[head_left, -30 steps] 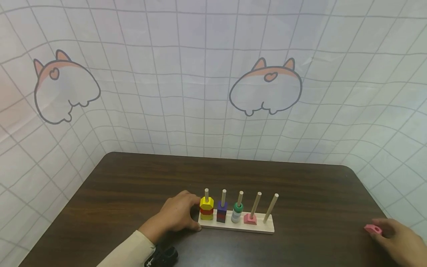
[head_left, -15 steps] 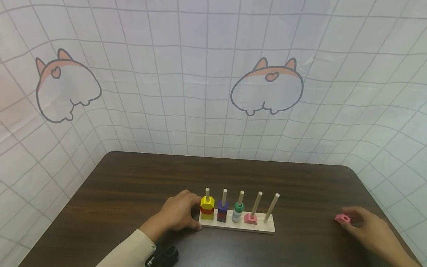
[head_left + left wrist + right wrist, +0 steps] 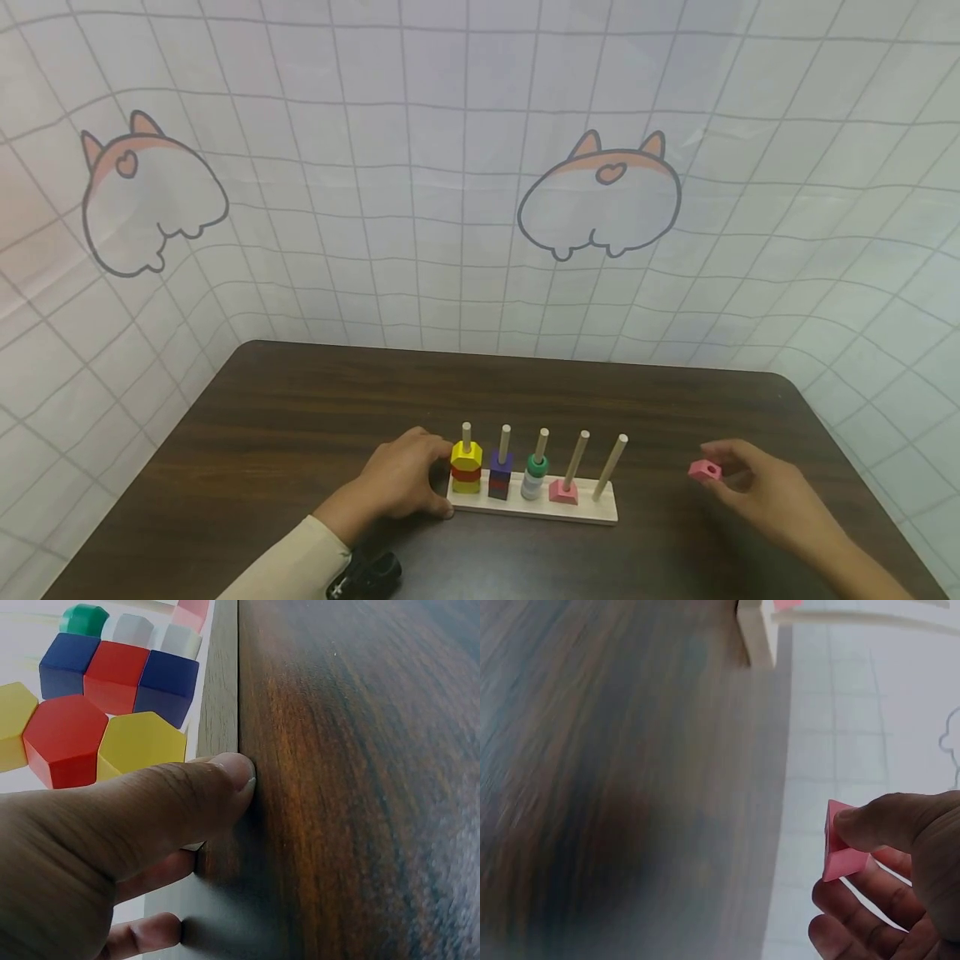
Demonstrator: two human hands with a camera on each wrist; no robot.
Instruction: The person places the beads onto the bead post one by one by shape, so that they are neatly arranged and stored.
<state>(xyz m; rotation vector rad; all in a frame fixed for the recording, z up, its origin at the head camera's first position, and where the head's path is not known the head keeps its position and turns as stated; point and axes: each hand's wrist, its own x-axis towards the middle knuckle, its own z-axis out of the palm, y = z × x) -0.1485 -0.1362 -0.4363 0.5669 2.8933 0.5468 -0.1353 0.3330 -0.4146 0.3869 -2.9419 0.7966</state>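
A wooden peg board [image 3: 540, 510] with upright pegs stands on the table. My left hand [image 3: 401, 479] grips its left end, with the thumb [image 3: 225, 776] against the front edge. The leftmost peg carries yellow and red hexagonal blocks [image 3: 66, 739]. Beside it is a stack of blue and red blocks [image 3: 116, 671], bluish purple in the head view. Then come a green ring [image 3: 537, 465] over white ones, and a pink trapezoid block [image 3: 563, 492] low on the fourth peg. To the board's right, my right hand [image 3: 772, 496] pinches another pink block [image 3: 705, 471] with a hole through it, held above the table.
The rightmost peg [image 3: 611, 467] has no block on it. A black device [image 3: 365, 577] sits at the left wrist. Behind the dark wood table [image 3: 337, 383] hangs a white grid-patterned curtain [image 3: 435, 208].
My right hand has travelled left toward the board, and slightly farther from me, carrying the pink block. The left hand keeps its hold on the board's end.
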